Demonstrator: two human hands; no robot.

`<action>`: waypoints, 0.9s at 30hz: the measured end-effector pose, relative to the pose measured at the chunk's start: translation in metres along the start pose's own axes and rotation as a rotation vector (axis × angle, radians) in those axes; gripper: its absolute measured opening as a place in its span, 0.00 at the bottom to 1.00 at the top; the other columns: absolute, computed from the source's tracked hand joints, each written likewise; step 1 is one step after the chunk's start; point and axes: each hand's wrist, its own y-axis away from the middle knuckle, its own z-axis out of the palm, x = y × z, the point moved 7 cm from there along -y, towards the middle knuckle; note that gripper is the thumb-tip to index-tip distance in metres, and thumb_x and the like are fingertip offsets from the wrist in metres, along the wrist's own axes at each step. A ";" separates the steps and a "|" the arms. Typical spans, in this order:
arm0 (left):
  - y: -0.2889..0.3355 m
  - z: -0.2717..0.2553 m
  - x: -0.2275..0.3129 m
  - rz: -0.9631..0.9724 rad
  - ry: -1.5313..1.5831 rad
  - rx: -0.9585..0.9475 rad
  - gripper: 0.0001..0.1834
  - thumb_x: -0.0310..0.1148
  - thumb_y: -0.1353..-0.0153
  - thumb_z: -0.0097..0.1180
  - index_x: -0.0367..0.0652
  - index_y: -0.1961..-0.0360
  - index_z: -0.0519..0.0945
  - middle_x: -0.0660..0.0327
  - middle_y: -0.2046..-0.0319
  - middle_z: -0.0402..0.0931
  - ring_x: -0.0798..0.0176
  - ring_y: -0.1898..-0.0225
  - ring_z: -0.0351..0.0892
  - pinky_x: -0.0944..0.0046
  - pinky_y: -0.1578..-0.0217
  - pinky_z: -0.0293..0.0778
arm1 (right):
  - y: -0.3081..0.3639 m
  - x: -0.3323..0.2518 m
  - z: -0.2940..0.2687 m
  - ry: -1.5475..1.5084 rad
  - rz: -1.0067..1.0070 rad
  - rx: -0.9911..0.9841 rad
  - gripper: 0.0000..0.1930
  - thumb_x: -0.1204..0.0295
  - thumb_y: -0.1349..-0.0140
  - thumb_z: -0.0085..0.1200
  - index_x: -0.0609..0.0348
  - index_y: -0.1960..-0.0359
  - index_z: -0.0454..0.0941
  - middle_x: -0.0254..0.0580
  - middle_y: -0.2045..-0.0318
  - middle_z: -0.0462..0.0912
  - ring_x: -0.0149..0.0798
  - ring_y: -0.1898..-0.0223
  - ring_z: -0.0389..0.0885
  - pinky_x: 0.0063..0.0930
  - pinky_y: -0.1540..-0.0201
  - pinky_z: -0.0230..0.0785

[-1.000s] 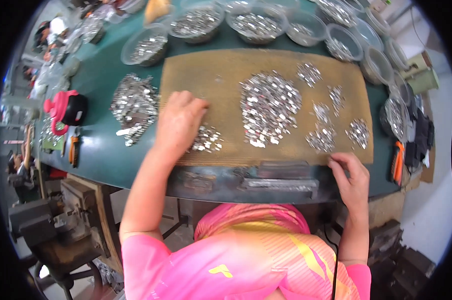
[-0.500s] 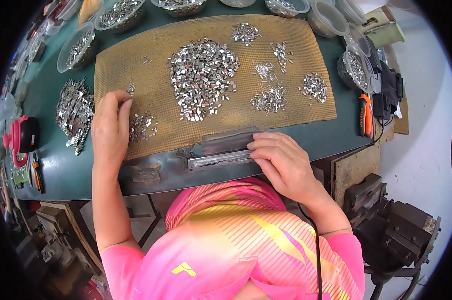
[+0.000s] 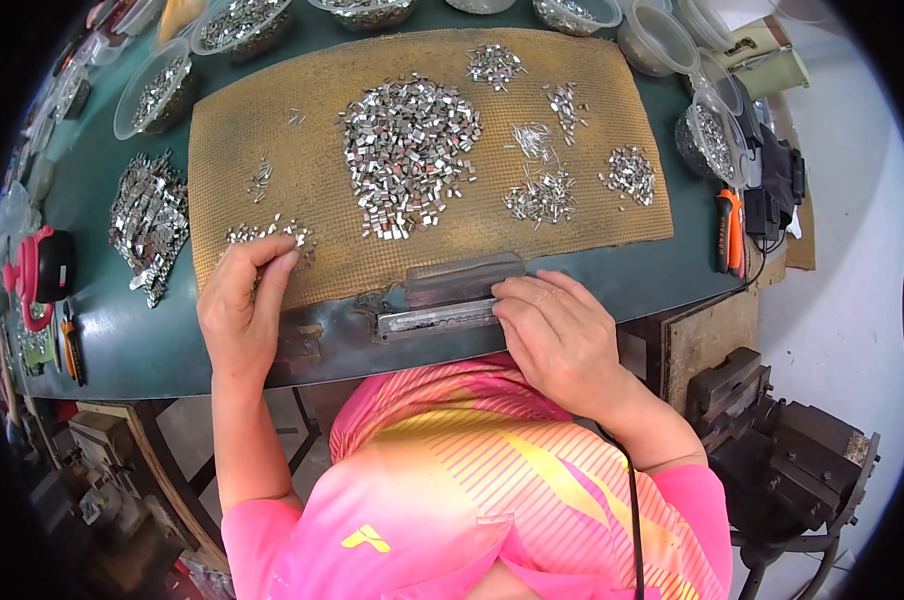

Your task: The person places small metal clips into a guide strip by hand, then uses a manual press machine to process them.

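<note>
My left hand [image 3: 242, 310] is at the near left edge of the tan textured mat [image 3: 322, 270]. Its thumb and forefinger are pinched together beside a small pile of shiny metal pieces [image 3: 262, 232], and anything between the tips is too small to make out. Fingers bent and drawn together, my right hand [image 3: 562, 335] rests at the right end of a narrow slotted metal fixture [image 3: 437, 320] on the table's front edge. Its fingertips touch that end, and whatever they pinch is hidden. Directly behind the fixture lies a dark metal block [image 3: 462, 280].
A large heap of small metal pieces [image 3: 407, 150] covers the mat's middle, with pin piles [image 3: 540, 198] to its right. Linked metal strips [image 3: 150, 220] lie left of the mat. Plastic bowls [image 3: 157, 90] line the back. Orange-handled pliers [image 3: 729, 230] lie at right.
My left hand has come nearer and to the right, from beside the few pins to the small pile's near side. The right hand has shifted only slightly at the fixture's end.
</note>
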 end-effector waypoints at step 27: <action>0.005 0.037 0.040 0.158 0.119 -0.072 0.19 0.19 0.44 0.69 0.38 0.51 0.84 0.56 0.66 0.83 0.55 0.66 0.81 0.61 0.64 0.76 | -0.010 0.097 -0.020 0.175 0.336 0.101 0.06 0.71 0.41 0.67 0.54 0.66 0.81 0.36 0.69 0.81 0.45 0.68 0.84 0.38 0.67 0.76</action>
